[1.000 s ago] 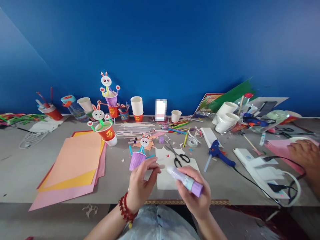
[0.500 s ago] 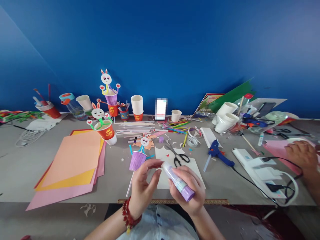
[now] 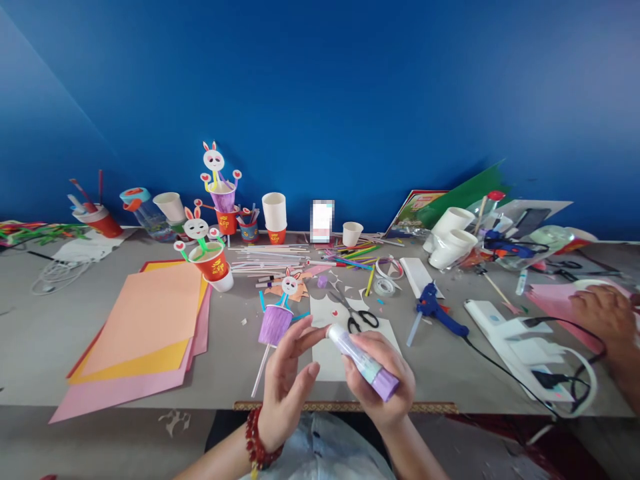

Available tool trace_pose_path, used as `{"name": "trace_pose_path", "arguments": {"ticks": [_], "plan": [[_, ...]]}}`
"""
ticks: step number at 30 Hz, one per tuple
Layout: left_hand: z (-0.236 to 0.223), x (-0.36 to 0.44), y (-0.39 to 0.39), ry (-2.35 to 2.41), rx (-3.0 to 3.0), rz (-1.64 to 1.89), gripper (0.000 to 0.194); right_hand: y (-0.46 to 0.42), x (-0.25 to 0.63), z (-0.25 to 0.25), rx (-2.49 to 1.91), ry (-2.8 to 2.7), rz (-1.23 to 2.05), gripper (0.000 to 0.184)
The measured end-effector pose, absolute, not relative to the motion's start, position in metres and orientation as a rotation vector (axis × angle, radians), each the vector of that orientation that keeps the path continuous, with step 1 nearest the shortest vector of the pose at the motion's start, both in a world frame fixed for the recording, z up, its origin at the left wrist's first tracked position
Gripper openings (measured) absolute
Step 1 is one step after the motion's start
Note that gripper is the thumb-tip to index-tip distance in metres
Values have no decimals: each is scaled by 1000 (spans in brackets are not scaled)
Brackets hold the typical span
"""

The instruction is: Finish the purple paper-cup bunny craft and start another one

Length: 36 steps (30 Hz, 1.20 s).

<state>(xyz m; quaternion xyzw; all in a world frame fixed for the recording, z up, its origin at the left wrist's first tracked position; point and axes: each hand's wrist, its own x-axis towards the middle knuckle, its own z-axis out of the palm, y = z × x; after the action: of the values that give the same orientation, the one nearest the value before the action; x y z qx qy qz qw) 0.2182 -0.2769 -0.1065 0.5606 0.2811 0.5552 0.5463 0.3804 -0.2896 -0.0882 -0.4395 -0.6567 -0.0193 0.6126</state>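
Note:
A glue stick (image 3: 365,362) with a purple base lies in my right hand (image 3: 387,383), its white end tilted up and to the left. My left hand (image 3: 290,380) is open, thumb apart from the fingers, and one fingertip meets the white end of the stick. Whether a small scrap sits on that fingertip, I cannot tell. Just left of my hands is a purple paper cup (image 3: 276,325) topped by a rabbit face (image 3: 289,283), with blue straw arms and a pale straw below. Black-handled scissors (image 3: 369,320) lie on white paper (image 3: 330,363), near a small red heart (image 3: 335,313).
Coloured paper sheets (image 3: 145,320) lie at left, with cup rabbits (image 3: 207,260) behind them. Loose straws (image 3: 270,252), tape (image 3: 385,287) and pencils (image 3: 360,252) lie at the back. A blue glue gun (image 3: 440,310) and power strip (image 3: 510,347) are right, beside another person's hand (image 3: 603,310).
The glue stick and my right hand have shifted slightly right and tipped a little flatter. My left fingers have spread somewhat, with one fingertip still at the white end.

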Motion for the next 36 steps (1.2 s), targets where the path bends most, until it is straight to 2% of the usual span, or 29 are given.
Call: {"name": "trace_pose_path", "arguments": {"ticks": [4, 18, 36], "plan": [[-107, 216, -275, 639, 1366, 1294, 56, -289, 380, -85, -1022, -1542, -14, 43], [-108, 212, -273, 583, 1305, 1325, 61, -283, 377, -83, -1051, -1539, -47, 33], [-103, 209, -270, 787, 1381, 1256, 47, -277, 376, -81, -1050, -1601, -34, 26]]}}
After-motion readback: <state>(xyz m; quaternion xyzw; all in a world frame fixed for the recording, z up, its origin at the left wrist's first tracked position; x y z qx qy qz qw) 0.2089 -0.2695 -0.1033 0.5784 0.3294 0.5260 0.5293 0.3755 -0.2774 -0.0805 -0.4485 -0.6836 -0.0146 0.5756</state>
